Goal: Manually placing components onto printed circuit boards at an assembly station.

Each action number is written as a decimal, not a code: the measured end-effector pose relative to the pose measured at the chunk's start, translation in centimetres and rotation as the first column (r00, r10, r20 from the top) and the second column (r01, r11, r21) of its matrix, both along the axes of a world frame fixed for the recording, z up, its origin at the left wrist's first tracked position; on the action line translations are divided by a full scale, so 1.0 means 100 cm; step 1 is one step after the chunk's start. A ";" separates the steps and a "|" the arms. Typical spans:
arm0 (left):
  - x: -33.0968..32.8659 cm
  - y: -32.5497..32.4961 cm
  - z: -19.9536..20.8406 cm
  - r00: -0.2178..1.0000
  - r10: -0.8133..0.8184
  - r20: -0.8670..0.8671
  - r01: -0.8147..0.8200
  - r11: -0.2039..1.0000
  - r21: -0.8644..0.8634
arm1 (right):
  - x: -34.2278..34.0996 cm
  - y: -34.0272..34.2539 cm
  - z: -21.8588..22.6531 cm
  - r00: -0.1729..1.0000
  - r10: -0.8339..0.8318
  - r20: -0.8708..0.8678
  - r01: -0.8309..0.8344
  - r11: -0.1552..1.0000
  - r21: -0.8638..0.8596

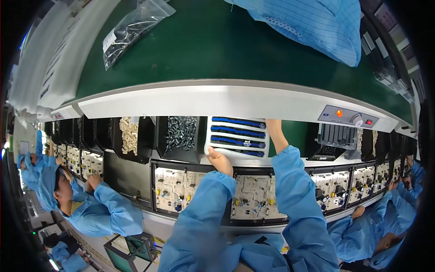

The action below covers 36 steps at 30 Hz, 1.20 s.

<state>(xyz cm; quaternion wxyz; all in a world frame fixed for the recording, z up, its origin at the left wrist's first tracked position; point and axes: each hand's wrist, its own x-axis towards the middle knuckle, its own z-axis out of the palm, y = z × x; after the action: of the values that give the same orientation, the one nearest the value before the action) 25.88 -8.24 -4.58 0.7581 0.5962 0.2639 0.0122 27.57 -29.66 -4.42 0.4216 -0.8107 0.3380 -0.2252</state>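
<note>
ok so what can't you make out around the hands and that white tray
All in the head view:
Right hand: fingers out of sight beneath the white shelf front.
White tray: far edge hidden by the shelf front.
Left hand: most fingers hidden, by the tray or the hand itself.
Blue-and-black parts: too small to identify exactly.
Circuit board between the forearms: partly covered by the right sleeve.

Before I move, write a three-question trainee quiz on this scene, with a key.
1. Which hand is at the near left corner of the white tray?
2. True or false: the black bin just left of the tray holds cream parts.
3. What lies on the green surface at upper left? A) screwdriver; B) clear bag; C) tape roll.
Key: 1. The left hand. 2. False; it holds dark parts. 3. B.
</note>
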 end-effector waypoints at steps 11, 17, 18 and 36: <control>-0.001 0.020 0.015 0.945 -0.318 -0.077 0.323 0.945 0.059 | 0.019 0.001 0.038 0.993 -0.114 -0.027 0.098 0.936 -0.338; -0.021 0.069 0.012 0.848 -0.518 -0.114 0.501 0.853 -0.148 | -0.095 0.015 0.045 0.983 -0.039 0.177 0.036 0.999 0.018; -0.025 0.087 0.032 0.803 -0.591 -0.082 0.583 0.806 -0.099 | -0.130 0.028 0.045 0.983 0.011 0.181 -0.040 0.986 0.161; 0.007 0.211 0.094 0.509 -0.851 0.130 0.467 0.400 0.789 | -0.331 0.126 0.063 0.998 -0.024 -0.058 0.039 0.962 0.271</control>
<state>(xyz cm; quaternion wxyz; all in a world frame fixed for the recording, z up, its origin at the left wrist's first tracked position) 26.58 12.84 4.86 0.4641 0.8490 -0.2473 -0.0510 -5.53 -17.10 1.86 0.5158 -0.7456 0.3898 -0.1612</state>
